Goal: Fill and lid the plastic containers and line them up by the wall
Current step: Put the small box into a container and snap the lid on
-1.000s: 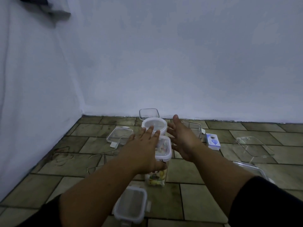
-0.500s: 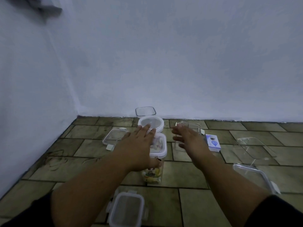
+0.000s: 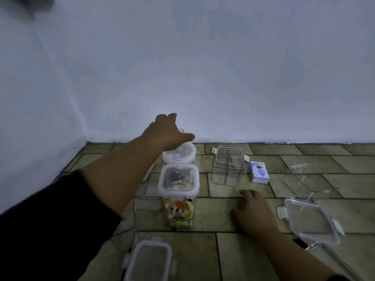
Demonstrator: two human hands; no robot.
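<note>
A tall square container packed with colourful snack packets stands on the tiled floor with a white clip lid on it. Just behind it is a round container with a white lid. My left hand reaches over that round container toward the wall and covers a small clear container there; whether its fingers grip anything is hidden. My right hand rests on the floor to the right of the tall container, fingers relaxed, holding nothing.
An empty clear container with dividers stands right of centre, a small blue-and-white box beside it. A clear tub and a loose clip lid lie at the right. A lidded container sits near me.
My left hand left the tall container's lid and stretched forward to the wall. My right hand dropped back down to the floor. The view tilted up a little.
</note>
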